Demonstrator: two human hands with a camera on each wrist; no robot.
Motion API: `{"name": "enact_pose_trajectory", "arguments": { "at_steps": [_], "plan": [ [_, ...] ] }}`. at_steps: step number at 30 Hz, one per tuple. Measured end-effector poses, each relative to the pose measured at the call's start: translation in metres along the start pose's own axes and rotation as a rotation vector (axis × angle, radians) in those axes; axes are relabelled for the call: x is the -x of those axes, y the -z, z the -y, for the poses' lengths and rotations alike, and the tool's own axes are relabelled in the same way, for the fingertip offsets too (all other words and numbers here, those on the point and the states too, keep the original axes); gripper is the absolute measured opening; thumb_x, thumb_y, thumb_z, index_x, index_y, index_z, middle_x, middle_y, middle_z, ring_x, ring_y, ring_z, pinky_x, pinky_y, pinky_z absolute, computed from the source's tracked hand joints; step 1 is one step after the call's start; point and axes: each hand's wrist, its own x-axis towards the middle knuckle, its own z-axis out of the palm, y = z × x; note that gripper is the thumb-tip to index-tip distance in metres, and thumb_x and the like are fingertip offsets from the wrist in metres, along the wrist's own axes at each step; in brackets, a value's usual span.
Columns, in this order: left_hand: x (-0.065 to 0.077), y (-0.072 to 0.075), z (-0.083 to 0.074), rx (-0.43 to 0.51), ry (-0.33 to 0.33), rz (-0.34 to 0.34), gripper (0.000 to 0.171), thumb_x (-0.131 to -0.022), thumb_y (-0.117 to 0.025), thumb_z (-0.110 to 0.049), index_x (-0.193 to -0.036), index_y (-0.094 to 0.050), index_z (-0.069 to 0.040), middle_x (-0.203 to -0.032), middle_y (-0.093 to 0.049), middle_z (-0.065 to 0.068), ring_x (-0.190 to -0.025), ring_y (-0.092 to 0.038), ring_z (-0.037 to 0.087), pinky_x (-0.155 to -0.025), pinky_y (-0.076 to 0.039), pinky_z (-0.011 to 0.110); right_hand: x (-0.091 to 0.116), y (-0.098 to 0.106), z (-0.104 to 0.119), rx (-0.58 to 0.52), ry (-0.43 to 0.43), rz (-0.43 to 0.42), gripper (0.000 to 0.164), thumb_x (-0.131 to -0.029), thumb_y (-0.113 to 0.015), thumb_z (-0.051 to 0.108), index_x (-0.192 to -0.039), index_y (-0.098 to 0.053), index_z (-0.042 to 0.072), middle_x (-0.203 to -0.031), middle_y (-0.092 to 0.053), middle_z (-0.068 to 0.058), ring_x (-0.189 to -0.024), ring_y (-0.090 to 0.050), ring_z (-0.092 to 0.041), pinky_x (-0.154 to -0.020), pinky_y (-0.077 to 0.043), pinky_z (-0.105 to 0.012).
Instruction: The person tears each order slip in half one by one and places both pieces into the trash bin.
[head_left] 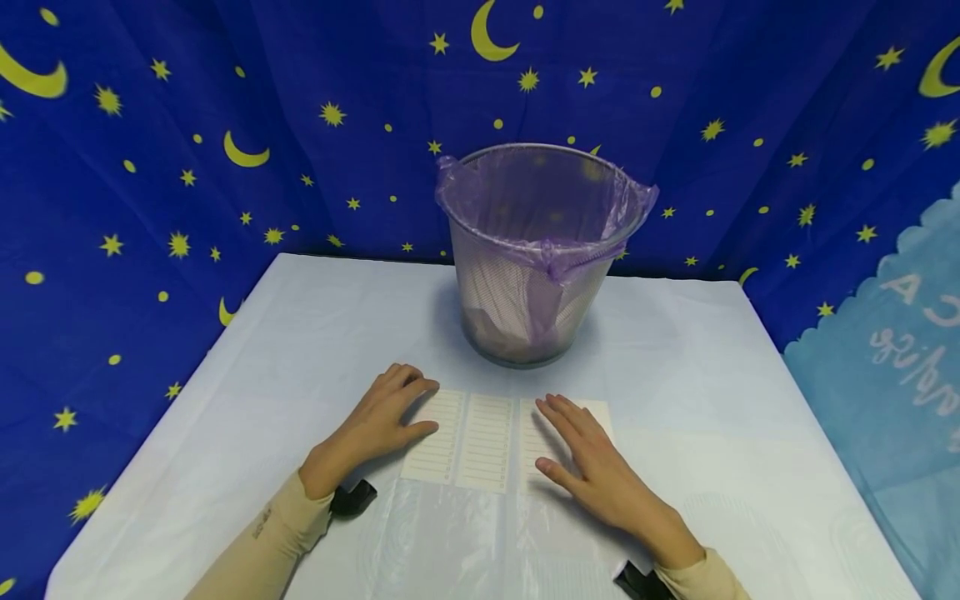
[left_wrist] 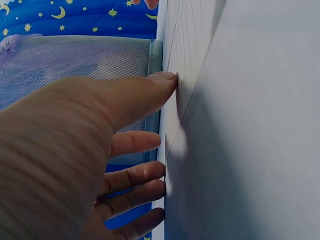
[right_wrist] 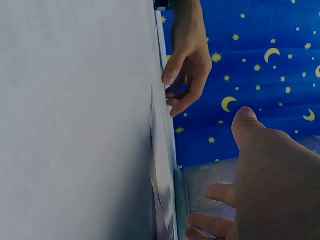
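A pale sheet of paper [head_left: 485,442] printed with lined columns lies flat in front of me, in three panels side by side. My left hand [head_left: 378,417] is at its left edge, fingers loosely spread. The thumb tip overlaps the lined sheet [left_wrist: 186,55] in the left wrist view, and nothing is pinched. Over the right panel is my right hand [head_left: 592,471], fingers nearly straight and thumb apart, partly hiding the lines. In the right wrist view, this right hand [right_wrist: 275,170] stands off the tabletop. Clear plastic film [head_left: 450,533] spreads below the paper, toward me.
Behind the paper stands a mesh wastebasket [head_left: 517,308] lined with a purple bag [head_left: 555,258] knotted at the front. A white cloth covers the table [head_left: 337,308]. A blue star-and-moon curtain [head_left: 360,150] hangs behind; a light blue panel [head_left: 885,375] is at the right.
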Motion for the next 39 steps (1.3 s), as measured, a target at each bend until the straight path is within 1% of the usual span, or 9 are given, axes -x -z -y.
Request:
{"name": "enact_pose_trajectory", "arguments": {
  "at_steps": [7, 13, 21, 26, 29, 33, 35, 37, 39],
  "plan": [
    [-0.0004, 0.0012, -0.0005, 0.081, 0.015, -0.008, 0.057, -0.081, -0.094, -0.026, -0.129, -0.071, -0.007, -0.113, -0.068, 0.006, -0.105, -0.059, 0.022, -0.089, -0.051, 0.044, -0.0001, -0.0011, -0.0031, 0.007, -0.003, 0.002, 0.076, -0.101, -0.07, 0.039, -0.165, -0.035, 0.016, -0.168, -0.037, -0.015, -0.156, -0.033, -0.037, -0.121, -0.024, -0.07],
    [0.0, 0.0026, -0.0021, 0.138, 0.027, 0.006, 0.054, -0.081, -0.093, -0.02, -0.129, -0.071, -0.008, -0.11, -0.069, 0.003, -0.1, -0.061, 0.019, -0.083, -0.052, 0.037, -0.0001, -0.0018, -0.004, 0.005, -0.004, -0.004, 0.076, -0.101, -0.07, 0.039, -0.165, -0.036, 0.015, -0.168, -0.037, -0.016, -0.156, -0.033, -0.039, -0.122, -0.024, -0.069],
    [0.0, 0.0042, -0.0034, 0.191, 0.03, 0.001, 0.048, -0.08, -0.093, -0.013, -0.124, -0.073, -0.008, -0.107, -0.071, 0.002, -0.096, -0.064, 0.018, -0.082, -0.055, 0.035, -0.0004, -0.0006, -0.0031, 0.006, -0.005, -0.001, 0.076, -0.101, -0.07, 0.038, -0.165, -0.036, 0.015, -0.168, -0.037, -0.016, -0.156, -0.033, -0.039, -0.122, -0.024, -0.068],
    [-0.0001, 0.0041, -0.0034, 0.21, 0.028, 0.0, 0.045, -0.081, -0.092, -0.011, -0.122, -0.074, -0.009, -0.103, -0.07, 0.002, -0.094, -0.064, 0.018, -0.081, -0.055, 0.034, -0.0005, -0.0008, -0.0033, 0.008, -0.008, 0.002, 0.075, -0.102, -0.07, 0.038, -0.165, -0.036, 0.016, -0.168, -0.037, -0.017, -0.155, -0.033, -0.04, -0.122, -0.024, -0.069],
    [-0.0009, 0.003, -0.0027, 0.192, 0.033, 0.004, 0.048, -0.081, -0.092, -0.012, -0.124, -0.073, -0.008, -0.108, -0.069, 0.003, -0.1, -0.063, 0.02, -0.085, -0.055, 0.038, -0.0005, -0.0009, -0.0035, 0.008, -0.014, 0.004, 0.075, -0.102, -0.07, 0.038, -0.165, -0.035, 0.016, -0.168, -0.037, -0.016, -0.155, -0.033, -0.041, -0.122, -0.024, -0.069],
    [-0.0019, 0.0015, -0.0007, 0.152, 0.06, 0.009, 0.059, -0.081, -0.093, -0.015, -0.134, -0.068, -0.006, -0.126, -0.067, 0.008, -0.12, -0.059, 0.028, -0.101, -0.052, 0.048, -0.0008, -0.0007, -0.0035, 0.011, -0.016, 0.003, 0.075, -0.102, -0.07, 0.039, -0.165, -0.035, 0.017, -0.168, -0.037, -0.016, -0.156, -0.033, -0.04, -0.122, -0.024, -0.069],
    [-0.0025, 0.001, 0.0001, 0.144, 0.076, 0.014, 0.065, -0.081, -0.093, -0.017, -0.138, -0.064, -0.005, -0.134, -0.065, 0.01, -0.127, -0.057, 0.031, -0.106, -0.048, 0.052, -0.001, -0.0007, -0.0039, 0.014, -0.016, 0.002, 0.075, -0.102, -0.07, 0.039, -0.165, -0.035, 0.017, -0.168, -0.037, -0.016, -0.156, -0.033, -0.04, -0.122, -0.025, -0.069],
    [-0.003, 0.0009, 0.0005, 0.148, 0.08, 0.024, 0.066, -0.082, -0.092, -0.017, -0.139, -0.063, -0.004, -0.133, -0.066, 0.01, -0.126, -0.057, 0.031, -0.106, -0.047, 0.052, -0.0009, -0.0006, -0.004, 0.014, -0.016, 0.002, 0.075, -0.102, -0.07, 0.039, -0.165, -0.035, 0.017, -0.168, -0.037, -0.016, -0.156, -0.033, -0.041, -0.122, -0.025, -0.069],
    [-0.0035, 0.0009, 0.0006, 0.162, 0.073, 0.03, 0.065, -0.082, -0.091, -0.015, -0.139, -0.063, -0.004, -0.129, -0.067, 0.009, -0.121, -0.057, 0.029, -0.104, -0.047, 0.051, -0.0006, -0.0004, -0.0041, 0.014, -0.02, 0.002, 0.076, -0.102, -0.07, 0.039, -0.165, -0.035, 0.018, -0.168, -0.037, -0.015, -0.155, -0.033, -0.041, -0.122, -0.025, -0.069]
  ]
}}
